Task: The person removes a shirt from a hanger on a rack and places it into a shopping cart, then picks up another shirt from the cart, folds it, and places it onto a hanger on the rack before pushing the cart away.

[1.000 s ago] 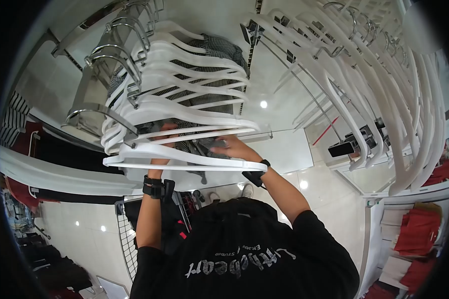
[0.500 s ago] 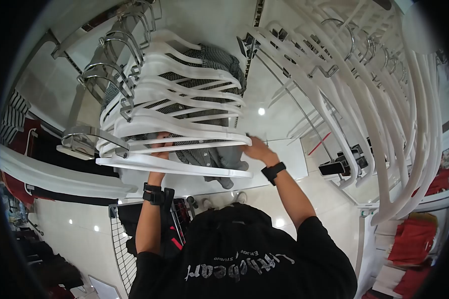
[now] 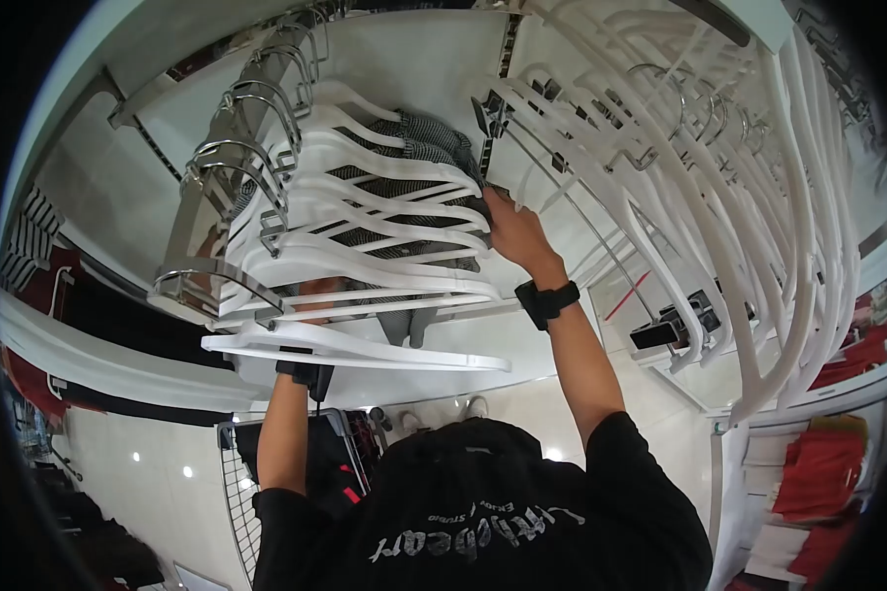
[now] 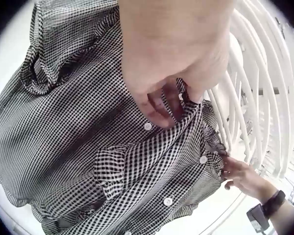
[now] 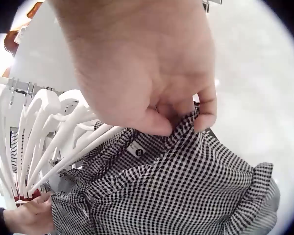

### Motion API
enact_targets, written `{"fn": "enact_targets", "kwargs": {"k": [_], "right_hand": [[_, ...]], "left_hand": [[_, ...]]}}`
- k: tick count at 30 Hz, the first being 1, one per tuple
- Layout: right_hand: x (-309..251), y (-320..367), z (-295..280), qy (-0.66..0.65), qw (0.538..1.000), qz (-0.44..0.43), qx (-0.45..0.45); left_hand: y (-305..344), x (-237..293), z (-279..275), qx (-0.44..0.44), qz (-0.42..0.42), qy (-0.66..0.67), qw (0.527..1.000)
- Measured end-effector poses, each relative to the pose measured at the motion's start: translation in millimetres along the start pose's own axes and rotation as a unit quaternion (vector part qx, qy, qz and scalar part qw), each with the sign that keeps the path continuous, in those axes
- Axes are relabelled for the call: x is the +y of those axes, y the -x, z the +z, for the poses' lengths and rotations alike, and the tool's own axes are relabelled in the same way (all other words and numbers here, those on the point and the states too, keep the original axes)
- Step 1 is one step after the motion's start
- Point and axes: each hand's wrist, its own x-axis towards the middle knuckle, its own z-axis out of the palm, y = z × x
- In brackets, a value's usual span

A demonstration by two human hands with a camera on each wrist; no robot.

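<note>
Pinching the shirt (image 5: 186, 196) at its collar edge with the right hand (image 5: 147, 73), thumb and curled fingers clamped on the checked cloth, probably to draw the top taut at the far end of the white hangers (image 3: 365, 197). Gripping the buttoned front lower down with the left hand (image 4: 176, 54), fingers curled into the fabric, seemingly to steady it against that pull. Holds the shirt high overhead, among the hangers, stretched between both hands. Against half a second ago: right hand gone from the near hangers' end up to the far end of the row, by the shirt's top. Left hand much where it was, under the hangers.
</note>
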Motion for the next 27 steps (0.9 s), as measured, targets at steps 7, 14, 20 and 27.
{"fn": "enact_targets", "kwargs": {"k": [7, 14, 20, 27], "right_hand": [[2, -12, 22, -0.209, 0.973, -0.054, -0.082], [29, -35, 31, -0.294, 0.944, 0.045, -0.145], [11, -59, 6, -0.343, 0.924, 0.157, -0.06], [-27, -63, -38, -0.156, 0.987, 0.024, -0.039]], "left_hand": [[-11, 7, -8, -0.006, -0.01, -0.029, 0.999], [-21, 10, -16, -0.022, -0.01, -0.048, 0.999], [-27, 9, -12, -0.031, -0.01, -0.058, 0.998], [-28, 7, -7, -0.036, -0.008, -0.064, 0.997]]}}
